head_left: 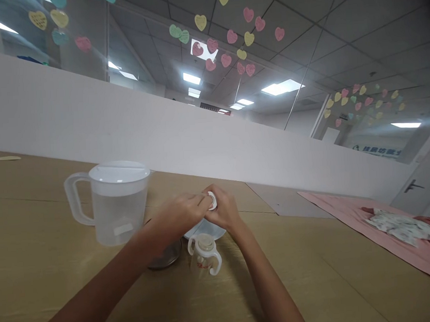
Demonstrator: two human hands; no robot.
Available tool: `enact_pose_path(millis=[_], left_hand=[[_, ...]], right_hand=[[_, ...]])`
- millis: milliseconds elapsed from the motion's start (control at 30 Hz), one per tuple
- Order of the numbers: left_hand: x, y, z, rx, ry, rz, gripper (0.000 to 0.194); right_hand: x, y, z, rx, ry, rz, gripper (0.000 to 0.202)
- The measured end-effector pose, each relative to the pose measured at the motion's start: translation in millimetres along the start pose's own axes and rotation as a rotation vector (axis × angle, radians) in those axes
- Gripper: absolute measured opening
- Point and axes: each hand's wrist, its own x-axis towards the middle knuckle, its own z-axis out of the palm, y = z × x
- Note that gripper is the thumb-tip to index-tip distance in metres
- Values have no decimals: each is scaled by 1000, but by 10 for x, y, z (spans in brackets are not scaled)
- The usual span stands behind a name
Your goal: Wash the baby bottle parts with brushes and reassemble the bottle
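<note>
Both my hands meet near the middle of the table, around a small white round piece. My left hand, slightly blurred, has its fingers closed on the piece's near side. My right hand wraps round it from the right. Below them a whitish plate or bowl shows in part. In front of it stands a clear baby bottle with two white handles. A dark round dish is partly hidden behind my left forearm.
A large translucent lidded pitcher stands to the left. At the right a baby doll or infant in patterned clothes lies on a pink cloth. A white low wall bounds the table's far side, beside a grey mat.
</note>
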Motion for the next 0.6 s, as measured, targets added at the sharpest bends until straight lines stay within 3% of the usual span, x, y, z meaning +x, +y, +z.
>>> enact_pose_path(millis=[100,200,267,433,500,600], left_hand=[[2,-49,-2,-101,-37,-101,26],[-27,-104,13,-285,-56,-249,41],[-58,-122,40,-416,-162,-281,52],[-81,-70,156,-667,-620,-118,75],[-62,-29,242,-737,-669,-85,78],[-38,-1,421,-819,-648,-77,81]], right_hand=[[16,-18,-46,-93,-69,-11,18],[31,-27,-119,-142,-112,19,26],[39,-12,-179,-145,-116,60,33],[48,47,-370,-80,-75,197,39],[39,46,-456,-23,-103,203,37],[10,-1,-575,68,-234,186,31]])
